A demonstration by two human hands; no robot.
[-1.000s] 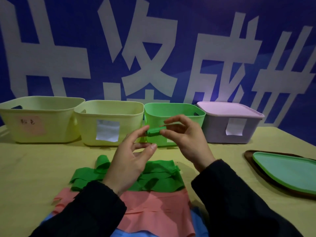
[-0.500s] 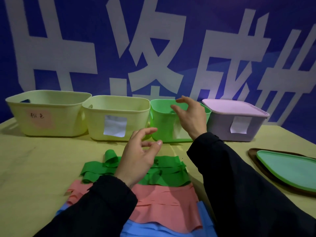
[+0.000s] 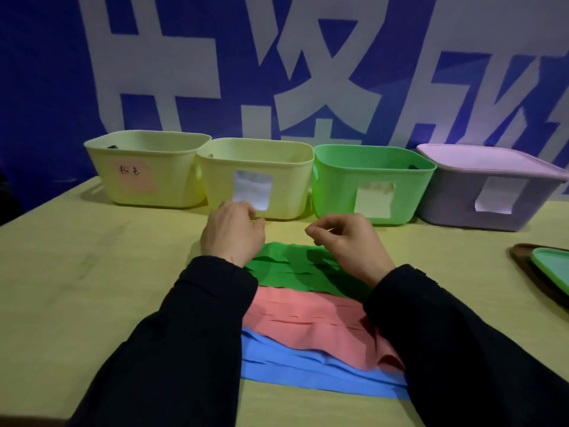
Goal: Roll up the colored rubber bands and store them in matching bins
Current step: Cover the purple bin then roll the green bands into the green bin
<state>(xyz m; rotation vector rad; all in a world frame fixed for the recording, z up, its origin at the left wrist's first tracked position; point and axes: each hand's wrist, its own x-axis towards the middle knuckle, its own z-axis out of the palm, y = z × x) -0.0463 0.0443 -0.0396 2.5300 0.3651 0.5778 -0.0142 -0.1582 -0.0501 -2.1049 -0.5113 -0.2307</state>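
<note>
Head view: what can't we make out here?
- Insides of the green bin and both yellow bins: hidden by their front walls.
- Purple bin contents: lid on.
- White labels: text washed out.
- Green bands near edge: partly under both hands and sleeves.
- Blue bands: partly covered by the pink bands.
- Green lid: cut by the right edge.

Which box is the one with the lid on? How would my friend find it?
Look along the row of four bins at the back of the yellow table, under the blue banner. The lidded grey bin is at the far right, beside the green bin. Only it has a pale purple lid.
</note>
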